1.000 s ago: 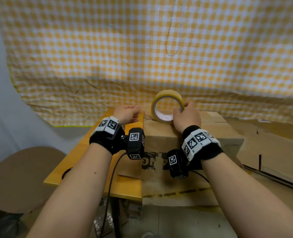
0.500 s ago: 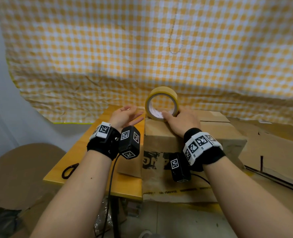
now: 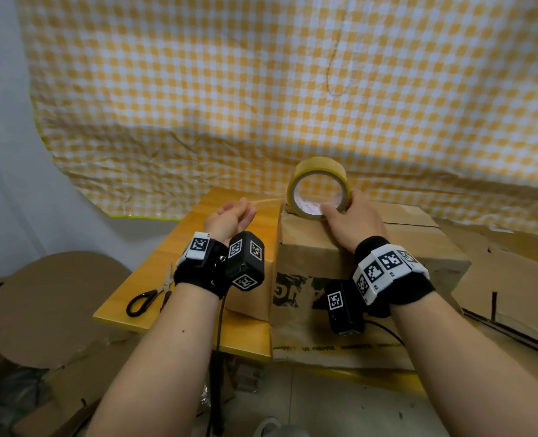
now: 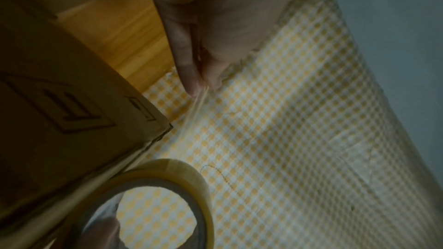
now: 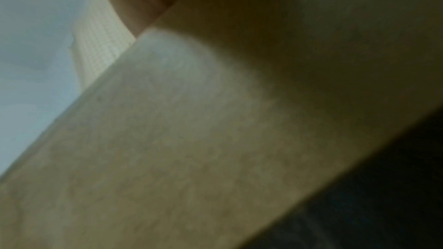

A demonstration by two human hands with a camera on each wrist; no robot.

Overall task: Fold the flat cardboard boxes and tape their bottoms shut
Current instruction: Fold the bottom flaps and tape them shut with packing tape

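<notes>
A folded brown cardboard box [image 3: 397, 244] stands on the yellow wooden table [image 3: 195, 247], its flaps facing up. On the box's far left corner a roll of yellowish clear tape [image 3: 318, 171] stands on edge. My right hand [image 3: 349, 212] grips the roll, fingers through its core. My left hand [image 3: 239, 212] is to the left of the box over the table and pinches the free end of the tape strip [image 3: 267, 200], stretched from the roll. The left wrist view shows the pinch [image 4: 201, 82], the strip [image 4: 191, 113], the roll [image 4: 189, 175] and the box corner [image 4: 153, 120]. The right wrist view shows only blurred cardboard [image 5: 215, 139].
Black-handled scissors [image 3: 151, 294] lie on the table's near left part. A yellow checked cloth [image 3: 293, 89] hangs behind. Flat cardboard sheets [image 3: 513, 279] lie to the right, and a round brown board [image 3: 50, 307] sits low on the left.
My left hand has moved left away from the roll, drawing out a strip of tape. The right hand has kept the roll on the box corner.
</notes>
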